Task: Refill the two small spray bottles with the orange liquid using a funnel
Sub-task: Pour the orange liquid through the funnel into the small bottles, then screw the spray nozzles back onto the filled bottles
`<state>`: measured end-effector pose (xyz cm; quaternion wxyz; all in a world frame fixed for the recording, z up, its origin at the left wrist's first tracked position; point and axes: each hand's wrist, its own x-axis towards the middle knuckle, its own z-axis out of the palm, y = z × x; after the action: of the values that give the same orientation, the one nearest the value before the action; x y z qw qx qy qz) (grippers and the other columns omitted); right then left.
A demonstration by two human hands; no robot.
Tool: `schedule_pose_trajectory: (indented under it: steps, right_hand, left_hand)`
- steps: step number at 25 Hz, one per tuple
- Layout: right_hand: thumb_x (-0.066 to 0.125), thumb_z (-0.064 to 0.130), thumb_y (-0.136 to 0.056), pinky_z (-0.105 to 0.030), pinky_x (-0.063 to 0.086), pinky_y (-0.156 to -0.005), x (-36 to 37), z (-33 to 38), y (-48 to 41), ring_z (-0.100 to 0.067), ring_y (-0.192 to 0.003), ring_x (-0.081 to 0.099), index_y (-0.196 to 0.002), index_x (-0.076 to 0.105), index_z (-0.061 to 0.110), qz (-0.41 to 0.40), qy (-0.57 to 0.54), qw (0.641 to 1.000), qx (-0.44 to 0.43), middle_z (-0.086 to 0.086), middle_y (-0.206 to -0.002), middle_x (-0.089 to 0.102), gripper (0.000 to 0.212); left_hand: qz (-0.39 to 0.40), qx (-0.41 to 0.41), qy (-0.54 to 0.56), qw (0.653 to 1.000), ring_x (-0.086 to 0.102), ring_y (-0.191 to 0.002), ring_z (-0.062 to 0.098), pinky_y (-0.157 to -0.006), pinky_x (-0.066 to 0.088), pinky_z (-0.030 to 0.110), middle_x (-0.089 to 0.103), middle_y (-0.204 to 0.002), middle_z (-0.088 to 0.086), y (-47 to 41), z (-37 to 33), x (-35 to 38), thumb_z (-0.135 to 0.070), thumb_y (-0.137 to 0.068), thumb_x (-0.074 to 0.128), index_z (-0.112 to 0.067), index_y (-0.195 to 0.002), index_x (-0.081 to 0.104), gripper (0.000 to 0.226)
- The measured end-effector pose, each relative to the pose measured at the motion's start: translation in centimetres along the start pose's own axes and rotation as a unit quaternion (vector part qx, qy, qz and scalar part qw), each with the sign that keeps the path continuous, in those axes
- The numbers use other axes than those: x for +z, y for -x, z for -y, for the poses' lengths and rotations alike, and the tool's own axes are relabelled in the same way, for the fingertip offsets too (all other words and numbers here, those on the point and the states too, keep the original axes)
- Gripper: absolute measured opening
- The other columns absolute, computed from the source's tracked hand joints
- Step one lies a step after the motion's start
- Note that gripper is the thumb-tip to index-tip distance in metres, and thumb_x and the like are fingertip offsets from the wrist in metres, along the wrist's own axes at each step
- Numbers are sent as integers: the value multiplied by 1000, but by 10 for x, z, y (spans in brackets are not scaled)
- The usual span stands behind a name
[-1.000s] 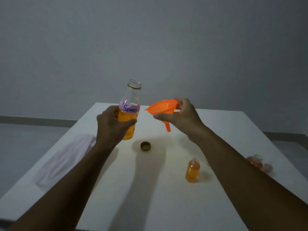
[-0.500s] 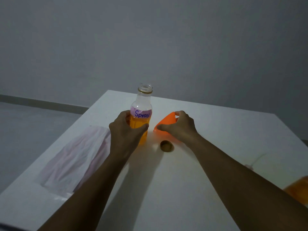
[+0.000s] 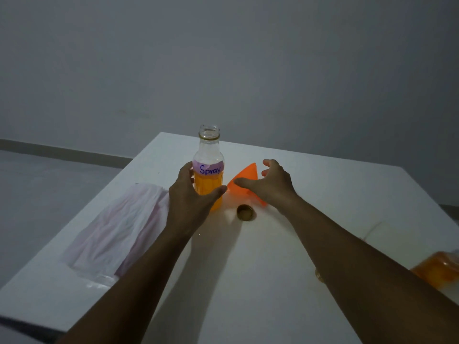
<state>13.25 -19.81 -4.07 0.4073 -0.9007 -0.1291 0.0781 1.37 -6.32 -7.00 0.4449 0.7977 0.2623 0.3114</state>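
Observation:
An uncapped clear bottle (image 3: 209,167) labelled "Spray", about half full of orange liquid, stands upright on the white table (image 3: 310,184). My left hand (image 3: 191,194) wraps around its lower body. To its right an orange funnel (image 3: 244,178) lies on its side on the table. My right hand (image 3: 269,183) hovers just over the funnel with fingers spread, holding nothing. The bottle's brown cap (image 3: 245,212) lies in front of the funnel. An orange blur at the right edge (image 3: 439,269) looks like a small spray bottle, partly hidden by my right arm.
A pale pink and white cloth (image 3: 116,232) lies flat on the table's left side, reaching its left edge. A thin tube (image 3: 372,230) lies near the right edge. Grey wall and floor lie beyond the table.
Both hands came down from mid-air. The big bottle now stands on the table. The funnel was laid on its side and my right hand let go of it, fingers spreading.

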Motion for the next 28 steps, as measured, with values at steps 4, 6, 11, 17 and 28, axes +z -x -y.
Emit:
schedule_pose_trajectory:
  steps: [4,6,11,17,28]
  right_hand:
    - [72,41,-85,-29,46,-88,-42,4,26,-16,-112,56,-140,48,20,-32,-34,998,-40,-4,-134,59,64]
    - [59,22,-94,-29,52,-89,-67,0,46,-13,-105,60,-129,57,21,-72,-50,994,-70,0,-124,64,35]
    - [46,4,-100,-26,61,-82,-121,-48,122,-9,-90,69,-117,66,20,-154,-102,977,-106,6,-106,69,31]
    - [57,13,-98,-30,63,-74,-132,-136,176,-9,-82,70,-104,66,27,-151,-113,982,-2,5,-99,72,18]
    - [62,29,-96,-18,42,-71,-104,-159,131,-10,-95,51,-128,48,15,-153,71,986,15,-5,-125,55,38]
  left_hand:
    - [-82,29,-40,995,44,-123,21,-92,47,36,39,-143,4,28,-14,-8,-32,-76,79,-22,-139,36,77]
    - [-98,89,-47,990,42,-113,16,-86,42,30,44,-130,4,55,-24,-7,-23,-80,75,-19,-128,44,57]
    - [140,145,-30,979,49,-100,5,-86,49,24,52,-122,-8,130,-45,27,-20,-82,70,-30,-123,48,47]
    - [288,108,-23,951,50,-109,6,-90,47,22,48,-135,-10,168,-57,73,-40,-79,73,-33,-139,38,70]
    - [226,105,27,968,61,-92,0,-77,51,17,64,-106,-16,161,-59,104,-43,-84,67,-31,-113,59,33]
